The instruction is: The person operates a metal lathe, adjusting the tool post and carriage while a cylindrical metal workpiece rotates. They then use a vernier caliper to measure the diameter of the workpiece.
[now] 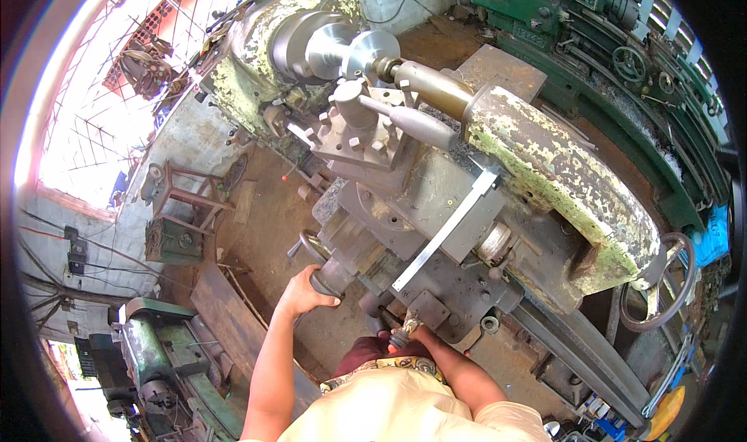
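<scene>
A large lathe with chipped pale green paint fills the middle. My left hand (299, 296) is closed around the round metal hub (337, 277) of a handwheel (315, 247) on the carriage's near side. Lower down, my right hand (412, 336) grips a crank handle (399, 338) in front of my waist; its fingers are partly hidden. A shiny spool-shaped workpiece (372, 53) sits between the chuck (294, 47) and the tailstock centre (385, 69). Nearer me stands the square tool post (366, 135) with its clamping lever (420, 125). A caliper (447, 230) lies across the carriage.
The tailstock (560, 177) with its handwheel (661, 286) extends right above the bed rails (580, 356). Another green lathe (615, 92) stands at the far right, and a green machine (167, 364) at lower left. A small metal stand (187, 201) is by the left wall.
</scene>
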{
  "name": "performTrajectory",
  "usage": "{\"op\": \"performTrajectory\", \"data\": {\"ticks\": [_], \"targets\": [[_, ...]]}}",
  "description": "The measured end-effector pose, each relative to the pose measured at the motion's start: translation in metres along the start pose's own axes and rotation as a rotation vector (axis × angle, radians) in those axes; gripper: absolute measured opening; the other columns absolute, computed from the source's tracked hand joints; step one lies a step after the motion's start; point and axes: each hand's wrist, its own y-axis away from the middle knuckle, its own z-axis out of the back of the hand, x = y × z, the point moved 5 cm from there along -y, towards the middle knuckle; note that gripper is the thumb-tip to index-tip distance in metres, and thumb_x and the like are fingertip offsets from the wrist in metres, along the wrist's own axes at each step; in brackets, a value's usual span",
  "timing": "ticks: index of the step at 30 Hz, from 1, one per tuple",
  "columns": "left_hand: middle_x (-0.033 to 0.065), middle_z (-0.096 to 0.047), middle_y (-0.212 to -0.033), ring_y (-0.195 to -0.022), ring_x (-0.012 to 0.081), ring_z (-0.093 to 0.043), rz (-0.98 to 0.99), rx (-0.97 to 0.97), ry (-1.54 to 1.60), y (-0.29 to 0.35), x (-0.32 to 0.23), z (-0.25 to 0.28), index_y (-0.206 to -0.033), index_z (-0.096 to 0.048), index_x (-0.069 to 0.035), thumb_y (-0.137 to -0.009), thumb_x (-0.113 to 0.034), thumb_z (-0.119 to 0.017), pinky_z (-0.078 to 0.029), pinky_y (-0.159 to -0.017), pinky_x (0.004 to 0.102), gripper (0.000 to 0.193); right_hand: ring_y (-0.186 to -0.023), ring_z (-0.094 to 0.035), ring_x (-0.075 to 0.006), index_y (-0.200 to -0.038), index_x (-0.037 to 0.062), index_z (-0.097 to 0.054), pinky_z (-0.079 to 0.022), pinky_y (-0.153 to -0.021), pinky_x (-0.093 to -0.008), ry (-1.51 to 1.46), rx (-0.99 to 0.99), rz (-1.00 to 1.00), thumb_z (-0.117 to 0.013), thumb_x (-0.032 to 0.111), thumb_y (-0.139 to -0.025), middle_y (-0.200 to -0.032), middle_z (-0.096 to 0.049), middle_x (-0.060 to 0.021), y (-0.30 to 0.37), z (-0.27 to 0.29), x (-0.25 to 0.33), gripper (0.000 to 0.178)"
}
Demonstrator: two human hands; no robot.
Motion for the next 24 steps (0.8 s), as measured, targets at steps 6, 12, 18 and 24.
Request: {"op": "performTrajectory", "data": {"ticks": [6,12,18,24], "targets": [[0.0259,-0.07,-0.126,-0.123,0.0381,-0.066,0.009,-0.036,-0.006,0.006,-0.005,-0.001,-0.141,-0.056,0.001,-0.051,-0.042,-0.096,-0.05,-0.108,0.0442,0.107,-0.111,-0.067,-0.0431,-0.117,0.0001,-0.07,-0.052,-0.096,-0.0529,-0.009,0.001,0.003,-0.067,0.081,-0.075,-0.116,-0.07,-0.029,0.004,0.003,0.003,0.091],[0.0272,-0.067,-0.129,-0.125,0.0398,-0.064,-0.02,-0.074,-0.016,0.008,-0.008,-0.003,-0.141,-0.055,0.002,-0.051,-0.041,-0.095,-0.049,-0.109,0.0453,0.107,-0.113,-0.066,-0.0436,-0.12,0.0,-0.067,-0.052,-0.097,-0.0533,-0.013,0.003,0.003,-0.067,0.081,-0.076,-0.118,-0.069,-0.0294,0.006,0.006,0.006,0.092],[0.0275,-0.062,-0.135,-0.13,0.0404,-0.06,-0.024,-0.09,-0.047,0.009,-0.006,-0.007,-0.142,-0.053,0.001,-0.052,-0.041,-0.095,-0.047,-0.112,0.046,0.108,-0.114,-0.066,-0.0441,-0.123,-0.0002,-0.065,-0.051,-0.097,-0.0538,-0.02,0.004,0.008,-0.067,0.08,-0.077,-0.12,-0.068,-0.0297,0.009,0.009,0.01,0.093],[0.0259,-0.061,-0.138,-0.131,0.0402,-0.058,-0.032,-0.143,-0.102,0.012,-0.008,-0.009,-0.145,-0.051,-0.001,-0.054,-0.041,-0.096,-0.046,-0.113,0.0461,0.109,-0.115,-0.065,-0.0445,-0.125,-0.0003,-0.063,-0.051,-0.098,-0.0543,-0.027,0.003,0.014,-0.066,0.08,-0.077,-0.122,-0.067,-0.0301,0.013,0.013,0.014,0.093]]}}
